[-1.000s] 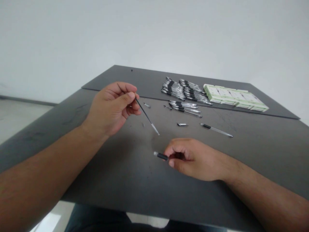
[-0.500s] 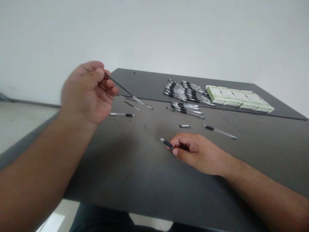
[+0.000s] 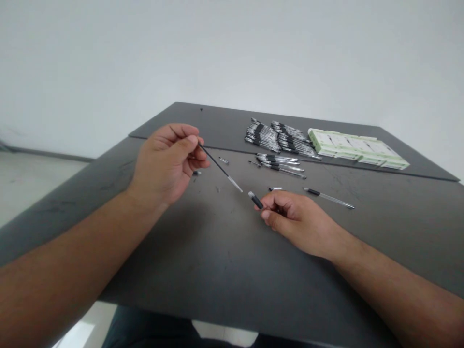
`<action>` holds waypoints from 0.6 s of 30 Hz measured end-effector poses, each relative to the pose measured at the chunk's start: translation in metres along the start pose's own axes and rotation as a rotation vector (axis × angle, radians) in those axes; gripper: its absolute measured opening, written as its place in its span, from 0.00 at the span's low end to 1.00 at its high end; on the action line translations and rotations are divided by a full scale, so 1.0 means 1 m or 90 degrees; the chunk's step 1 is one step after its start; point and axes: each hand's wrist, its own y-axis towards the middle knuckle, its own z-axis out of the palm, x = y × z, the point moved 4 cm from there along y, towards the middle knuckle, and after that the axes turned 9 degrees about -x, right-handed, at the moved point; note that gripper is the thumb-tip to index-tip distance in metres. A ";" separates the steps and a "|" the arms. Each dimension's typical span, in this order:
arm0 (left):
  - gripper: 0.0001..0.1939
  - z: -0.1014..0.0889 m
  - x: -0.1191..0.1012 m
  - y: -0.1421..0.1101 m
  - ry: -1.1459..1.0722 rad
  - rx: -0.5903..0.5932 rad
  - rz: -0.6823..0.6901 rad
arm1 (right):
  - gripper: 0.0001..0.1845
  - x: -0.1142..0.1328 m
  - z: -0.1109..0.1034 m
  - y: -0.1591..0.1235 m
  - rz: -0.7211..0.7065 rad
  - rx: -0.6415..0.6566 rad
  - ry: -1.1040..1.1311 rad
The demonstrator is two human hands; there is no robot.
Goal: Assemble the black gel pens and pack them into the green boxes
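Note:
Between thumb and fingertips, my left hand [image 3: 168, 164] pinches a thin pen refill [image 3: 219, 166], dark along most of its length with a clear end slanting down to the right. My right hand [image 3: 295, 220] is closed around a pen barrel [image 3: 256, 199]; its black grip and clear tip stick out to the left, while the rest is hidden in the palm. A small gap separates the refill's lower end from the barrel's tip. Just behind the right hand lies a pen cap [image 3: 275, 189]. A clear pen with a black grip [image 3: 329, 198] rests to the right.
Bundles of pens [image 3: 263, 135] lie on the far part of the dark table [image 3: 224, 280], with several loose pens [image 3: 281, 164] nearer. Green and white boxes [image 3: 358, 149] stand at the back right. A small clear piece [image 3: 224, 160] lies behind the refill.
My left hand has come right and down with the refill, bringing its end close to the barrel. My right hand has shifted slightly up and right, still holding the barrel.

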 end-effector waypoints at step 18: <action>0.06 0.005 0.006 -0.007 0.013 0.027 0.004 | 0.05 0.000 0.003 -0.002 0.001 0.025 -0.007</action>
